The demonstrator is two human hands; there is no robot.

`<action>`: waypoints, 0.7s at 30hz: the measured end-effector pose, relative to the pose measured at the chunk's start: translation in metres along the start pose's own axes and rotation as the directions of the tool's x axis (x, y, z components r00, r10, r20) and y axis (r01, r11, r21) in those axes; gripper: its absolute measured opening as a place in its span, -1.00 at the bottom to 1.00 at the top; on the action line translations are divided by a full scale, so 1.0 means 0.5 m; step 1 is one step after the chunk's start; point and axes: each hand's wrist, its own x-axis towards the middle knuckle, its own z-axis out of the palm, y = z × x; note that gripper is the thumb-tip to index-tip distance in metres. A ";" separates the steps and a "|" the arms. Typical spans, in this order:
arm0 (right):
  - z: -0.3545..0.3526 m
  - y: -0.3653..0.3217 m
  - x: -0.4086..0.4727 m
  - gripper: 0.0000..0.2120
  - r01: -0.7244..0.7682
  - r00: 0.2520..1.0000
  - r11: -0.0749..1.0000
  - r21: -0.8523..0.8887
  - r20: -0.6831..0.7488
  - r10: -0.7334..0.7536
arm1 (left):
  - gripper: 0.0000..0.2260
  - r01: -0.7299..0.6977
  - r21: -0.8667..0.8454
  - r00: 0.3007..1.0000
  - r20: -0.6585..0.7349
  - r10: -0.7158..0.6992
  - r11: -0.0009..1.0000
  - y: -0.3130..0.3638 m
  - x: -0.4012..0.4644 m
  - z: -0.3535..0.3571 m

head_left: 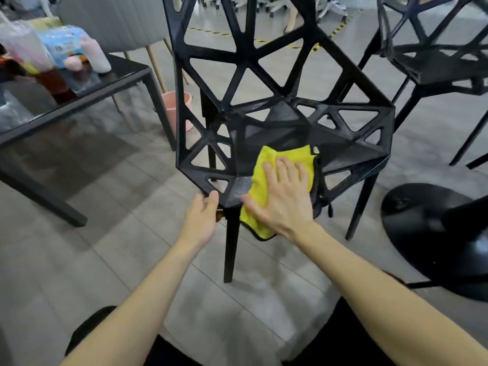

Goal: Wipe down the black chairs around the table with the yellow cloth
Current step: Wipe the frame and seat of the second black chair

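A black chair point(264, 83) with a triangular lattice back and seat stands in front of me. The yellow cloth point(266, 165) with a dark edge lies on the seat's front part and hangs over the front rim. My right hand point(282, 196) presses flat on the cloth, fingers straight and spread. My left hand point(202, 220) grips the seat's front left corner above the front leg, thumb on top and fingers curled beneath. A second black lattice chair point(433, 62) stands at the right.
A black glass-topped table point(126, 72) at the left carries bottles and packaged goods point(60, 48). A pink bucket point(177, 107) sits on the floor behind the table leg. A round black base point(427, 225) lies on the floor at the right. A grey chair point(118, 19) stands behind the table.
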 end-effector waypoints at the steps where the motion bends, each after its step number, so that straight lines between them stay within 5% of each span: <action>1: 0.006 -0.059 -0.009 -0.14 0.070 0.997 0.997 0.015 0.009 -0.070 | -0.69 -0.026 0.063 0.999 -0.027 0.028 0.998 0.005 -0.009 0.004; 4: 0.017 -0.149 -0.015 -0.20 0.258 0.964 0.966 0.025 0.056 -0.259 | -0.61 -0.059 0.296 0.983 -0.150 0.108 0.953 0.032 -0.021 0.001; 8: 0.007 0.005 -0.015 -0.29 0.455 0.889 0.890 0.028 0.051 -0.456 | -0.60 -0.057 0.296 0.972 -0.204 0.121 0.954 0.030 -0.023 -0.001; 13: -0.042 0.303 -0.009 -0.33 0.039 0.999 0.999 0.035 -0.009 -0.039 | -0.59 -0.057 0.238 0.962 -0.246 0.116 0.970 0.031 -0.027 0.000; 17: -0.011 0.141 -0.031 -0.44 -0.028 0.996 0.999 0.020 -0.088 0.029 | -0.60 -0.001 0.263 0.947 -0.310 0.086 0.965 0.018 -0.024 -0.045; 21: 0.019 -0.118 -0.048 -0.38 0.165 0.986 0.986 0.031 -0.020 -0.165 | -0.77 0.092 0.361 0.828 -0.546 0.130 0.928 0.003 -0.037 -0.072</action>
